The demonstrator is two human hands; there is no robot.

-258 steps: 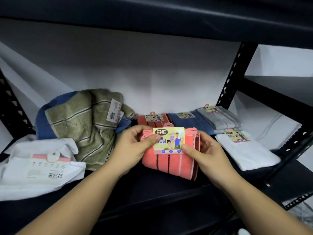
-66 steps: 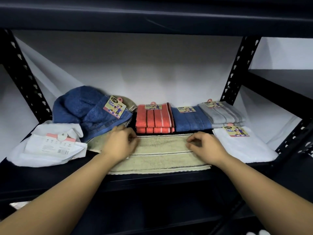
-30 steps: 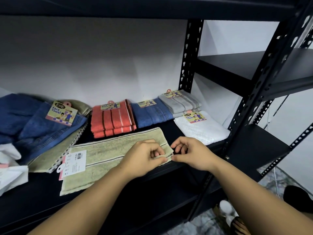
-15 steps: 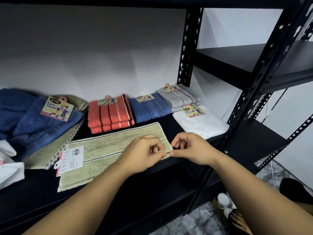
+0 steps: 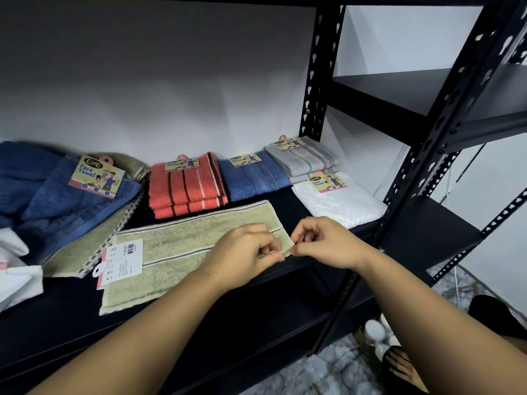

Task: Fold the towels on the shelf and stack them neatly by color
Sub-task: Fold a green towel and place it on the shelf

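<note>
Olive-green towel (image 5: 182, 252) spread lengthwise along the front edge of the black shelf (image 5: 285, 195), paper tag at its left end. Left hand (image 5: 242, 256) and right hand (image 5: 325, 242) curled knuckles-up, pinching the towel's right front corner between thumbs and fingertips, wrists low, forearms reaching in from below.

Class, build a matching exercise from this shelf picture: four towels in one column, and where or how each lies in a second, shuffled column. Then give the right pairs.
Column 1
1. olive-green striped towel
2. coral-red striped folded towels
3. white quilted folded towel
4. grey striped folded towel

Column 2
A. back right corner
B. stacked, left of the folded blue towel
C. spread flat, right corner pinched by both hands
D. front right, beside the post

Pairs: 1-C, 2-B, 3-D, 4-A
</note>
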